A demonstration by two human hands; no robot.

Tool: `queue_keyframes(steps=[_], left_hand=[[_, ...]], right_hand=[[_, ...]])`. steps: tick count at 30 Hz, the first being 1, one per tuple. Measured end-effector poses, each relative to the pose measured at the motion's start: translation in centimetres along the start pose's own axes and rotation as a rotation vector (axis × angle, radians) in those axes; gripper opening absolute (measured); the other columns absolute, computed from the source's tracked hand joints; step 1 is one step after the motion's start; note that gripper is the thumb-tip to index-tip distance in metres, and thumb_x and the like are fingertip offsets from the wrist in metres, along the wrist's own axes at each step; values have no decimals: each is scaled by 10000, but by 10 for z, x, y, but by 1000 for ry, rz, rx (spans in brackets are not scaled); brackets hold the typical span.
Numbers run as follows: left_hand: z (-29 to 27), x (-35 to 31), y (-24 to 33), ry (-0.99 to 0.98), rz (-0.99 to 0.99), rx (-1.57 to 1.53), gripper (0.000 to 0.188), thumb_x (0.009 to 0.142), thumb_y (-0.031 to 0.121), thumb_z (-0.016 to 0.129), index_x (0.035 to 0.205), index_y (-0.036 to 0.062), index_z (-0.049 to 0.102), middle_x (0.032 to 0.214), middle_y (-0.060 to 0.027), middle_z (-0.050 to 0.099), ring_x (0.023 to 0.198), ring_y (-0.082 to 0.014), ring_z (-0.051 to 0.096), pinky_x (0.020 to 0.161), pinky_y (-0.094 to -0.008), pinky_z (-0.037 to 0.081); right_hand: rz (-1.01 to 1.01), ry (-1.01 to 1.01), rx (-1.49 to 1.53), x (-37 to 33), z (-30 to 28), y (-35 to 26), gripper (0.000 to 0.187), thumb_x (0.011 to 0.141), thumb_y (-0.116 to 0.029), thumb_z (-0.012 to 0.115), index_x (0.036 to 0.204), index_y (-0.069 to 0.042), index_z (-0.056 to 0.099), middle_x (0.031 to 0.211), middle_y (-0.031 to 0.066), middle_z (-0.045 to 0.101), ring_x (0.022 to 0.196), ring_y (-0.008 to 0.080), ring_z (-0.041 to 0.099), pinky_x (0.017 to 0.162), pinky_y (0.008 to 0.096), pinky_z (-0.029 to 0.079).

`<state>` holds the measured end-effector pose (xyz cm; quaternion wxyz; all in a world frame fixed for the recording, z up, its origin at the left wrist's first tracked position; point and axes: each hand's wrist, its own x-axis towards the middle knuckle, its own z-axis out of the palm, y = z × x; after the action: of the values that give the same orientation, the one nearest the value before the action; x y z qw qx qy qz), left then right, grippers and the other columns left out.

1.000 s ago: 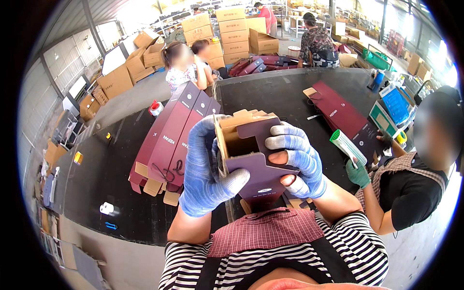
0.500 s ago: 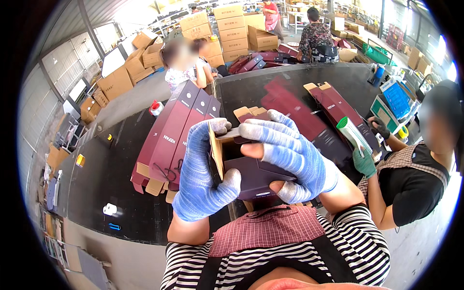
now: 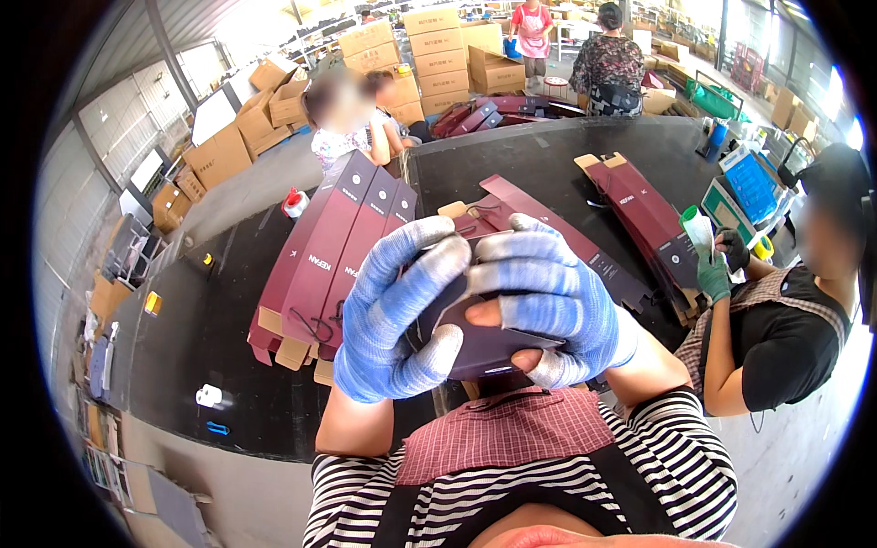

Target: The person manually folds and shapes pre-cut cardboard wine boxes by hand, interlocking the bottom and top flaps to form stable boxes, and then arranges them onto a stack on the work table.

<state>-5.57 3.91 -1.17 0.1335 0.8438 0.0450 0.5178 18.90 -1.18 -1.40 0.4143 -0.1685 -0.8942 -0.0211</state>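
A: What sits nearest the wearer?
B: The left hand (image 3: 397, 315) and the right hand (image 3: 557, 310), in blue-and-white gloves, on either side of a dark purple box (image 3: 489, 347) at mid-view, close to the body.
A: And the grip?
B: Both hands are grasping that box, thumbs at its near side, fingers bent over its upper end and hiding most of it.
A: What lies around it?
B: On the black worktop (image 3: 183, 338), a maroon carton (image 3: 589, 245) at one o'clock from the box, three tall boxes (image 3: 320, 247) side by side at ten, another maroon carton (image 3: 641, 212) at two, a white roll (image 3: 208, 395) near nine.
A: Farther off?
B: A co-worker (image 3: 776, 352) in black at three o'clock; well beyond, stacked brown cartons (image 3: 440, 68) towards twelve.
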Motion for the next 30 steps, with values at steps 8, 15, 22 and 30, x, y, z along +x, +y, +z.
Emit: queue_keyframes(steps=[8, 15, 22, 30], left_hand=[[-6, 2, -4, -29, 105, 116, 451, 830, 306, 712, 1169, 10, 744, 1230, -181, 676, 1058, -375, 656, 946, -473, 524], [-5, 9, -3, -74, 112, 99, 366, 803, 325, 732, 1025, 34, 733, 1080, -151, 720, 1022, -381, 667, 939, -486, 518], [-4, 12, -2, -122, 145, 71, 355, 835, 389, 681, 963, 62, 735, 993, -104, 695, 972, -333, 647, 971, -480, 483], [-5, 12, -6, -165, 172, 121, 359, 845, 422, 632, 889, 82, 740, 940, -83, 693, 929, -302, 645, 1081, -553, 394]], right_hand=[[367, 280, 606, -37, 45, 12, 1118, 721, -436, 951, 1570, -6, 364, 1581, 226, 376, 1450, 370, 416, 1181, 447, 340], [300, 310, 547, -36, 45, 13, 1052, 711, -468, 942, 1501, 13, 442, 1494, 225, 451, 1403, 386, 459, 1170, 463, 353], [311, 272, 452, -35, 38, 7, 1026, 686, -486, 951, 1463, 3, 493, 1469, 229, 484, 1394, 403, 470, 1158, 468, 368], [310, 253, 402, -34, 35, 6, 1006, 665, -485, 963, 1437, -12, 525, 1454, 233, 504, 1369, 400, 502, 1142, 463, 389]])
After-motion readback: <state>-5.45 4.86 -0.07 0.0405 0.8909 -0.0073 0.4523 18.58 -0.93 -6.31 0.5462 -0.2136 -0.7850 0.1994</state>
